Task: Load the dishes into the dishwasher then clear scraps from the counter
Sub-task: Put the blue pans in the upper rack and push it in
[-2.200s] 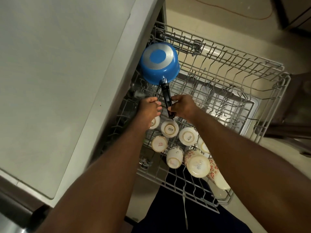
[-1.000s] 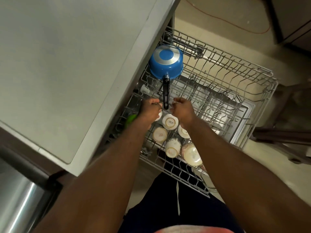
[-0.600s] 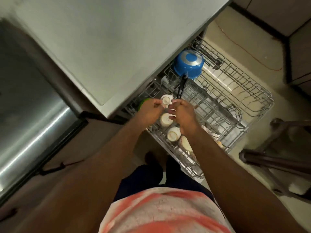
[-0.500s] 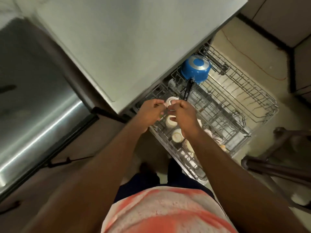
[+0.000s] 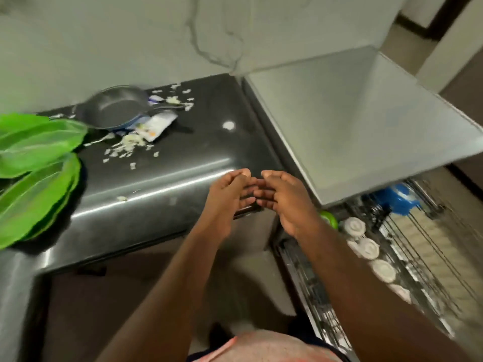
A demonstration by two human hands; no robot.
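**At the counter's edge, empty hands hang between rack and scraps**

In the centre of the frame, as I watch from my remote seat, the left hand (image 5: 227,197) and right hand (image 5: 285,202) are raised together in front of the dark counter (image 5: 209,142). Their fingers are loosely bent with the tips meeting, and neither holds anything.

At lower right the dishwasher rack (image 5: 428,246) is pulled out. A blue saucepan (image 5: 397,198) sits at its far end, under the grey appliance top (image 5: 366,121), and white cups (image 5: 368,248) stand upturned in a row along its near side.

In the upper left a dark frying pan (image 5: 115,111) sits on the counter with its handle pointing right and a torn packet (image 5: 156,126) just beside it. Pale scraps (image 5: 128,145) are strewn around both. Green leaf-like sheets (image 5: 34,163) overlap at the left edge.

I judge the loading nearly done but not finished, since the pan is not yet racked. The next move calls for a reach up-left to the pan's handle, a lift clear of the packet, and a carry to free wires in the rack. The scraps come after that. They are small and scattered, so sweeping them into one heap with a flat palm should suit.
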